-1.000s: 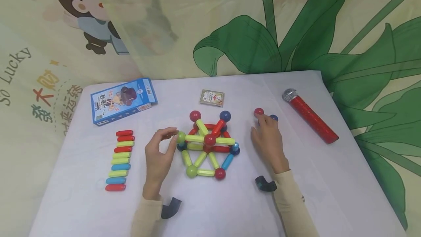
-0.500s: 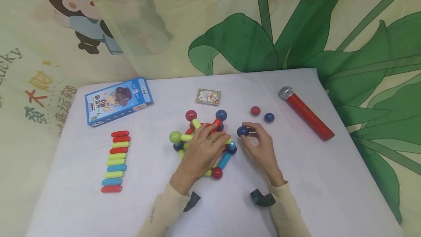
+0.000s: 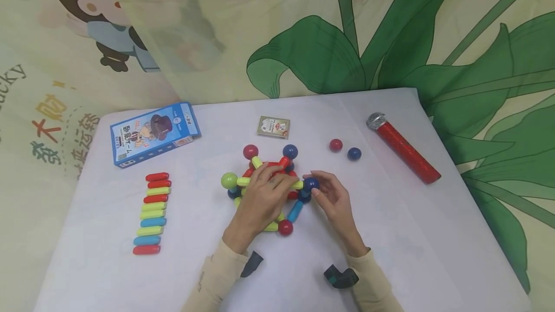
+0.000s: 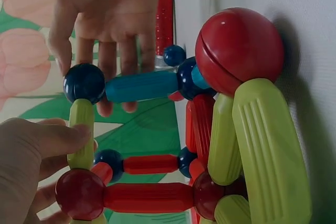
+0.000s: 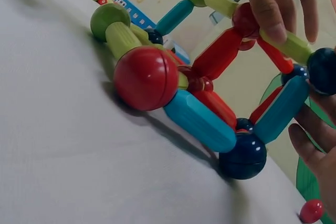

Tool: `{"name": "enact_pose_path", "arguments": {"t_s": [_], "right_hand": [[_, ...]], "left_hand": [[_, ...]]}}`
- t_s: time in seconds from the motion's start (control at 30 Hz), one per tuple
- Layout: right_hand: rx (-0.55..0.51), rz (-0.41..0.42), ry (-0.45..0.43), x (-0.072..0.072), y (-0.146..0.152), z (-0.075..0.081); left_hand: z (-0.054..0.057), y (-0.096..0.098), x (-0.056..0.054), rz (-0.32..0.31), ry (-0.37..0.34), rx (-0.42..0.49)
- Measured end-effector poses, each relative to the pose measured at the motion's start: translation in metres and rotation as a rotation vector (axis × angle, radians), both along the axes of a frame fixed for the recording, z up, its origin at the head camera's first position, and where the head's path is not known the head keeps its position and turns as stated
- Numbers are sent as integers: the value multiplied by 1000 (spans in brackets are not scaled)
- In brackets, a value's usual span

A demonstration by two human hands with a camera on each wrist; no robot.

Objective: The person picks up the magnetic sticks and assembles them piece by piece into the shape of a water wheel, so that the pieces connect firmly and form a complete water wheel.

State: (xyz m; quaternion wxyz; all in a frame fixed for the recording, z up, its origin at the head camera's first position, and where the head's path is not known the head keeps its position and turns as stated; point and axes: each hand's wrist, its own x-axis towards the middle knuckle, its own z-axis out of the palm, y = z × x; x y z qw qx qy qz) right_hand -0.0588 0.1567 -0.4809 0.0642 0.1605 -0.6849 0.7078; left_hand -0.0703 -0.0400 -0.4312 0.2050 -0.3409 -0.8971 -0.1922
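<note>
A construction of magnetic rods and balls point(image 3: 285, 227) stands mid-table, built in two levels. My left hand point(image 3: 259, 201) reaches over its top and pinches a yellow-green rod point(image 4: 81, 109) between thumb and fingers. One end of that rod meets a red ball point(image 4: 80, 194), the other a dark blue ball point(image 4: 84, 83). Around this blue ball, my right hand point(image 3: 340, 211) holds with thumb and fingertips. Below the ball, a blue rod point(image 5: 282, 109) runs down to another dark blue ball point(image 5: 242, 155) at the base. The left hand hides part of the construction in the head view.
A column of loose red, yellow-green and blue rods point(image 3: 152, 222) lies at left. Loose red point(image 3: 336, 145) and blue point(image 3: 354, 153) balls lie right of the construction. Farther back are a blue box point(image 3: 153, 134), a small card pack point(image 3: 273, 127) and a red microphone point(image 3: 403, 148).
My right hand picked up a blue ball from beside the loose ones and brought it left to the rod end. My left hand moved from the green corner ball onto the top rod.
</note>
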Motion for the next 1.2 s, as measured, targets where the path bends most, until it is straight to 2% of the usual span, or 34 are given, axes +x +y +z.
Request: {"name": "enact_pose_path", "arguments": {"t_s": [0.17,0.27,0.4,0.67,0.93,1.07,1.13,1.2], "right_hand": [[108,3,-58,2,-3,-4],[163,-22,-70,3,-6,2],[144,-43,-73,4,-8,14],[129,-49,-49,5,-7,17],[232,-64,-61,8,-7,23],[225,-59,-73,8,-9,25],[223,-52,-87,7,-10,26],[231,-41,-107,7,-10,26]], "left_hand": [[0,-1,-1,-13,-15,21],[0,-1,-1,-16,-25,26],[0,-1,-1,-14,-36,36],[1,0,0,-3,-35,-3],[2,0,0,0,-22,-28],[4,-7,1,-7,-24,30],[7,-16,2,15,-34,106],[9,-31,1,57,-32,230]]}}
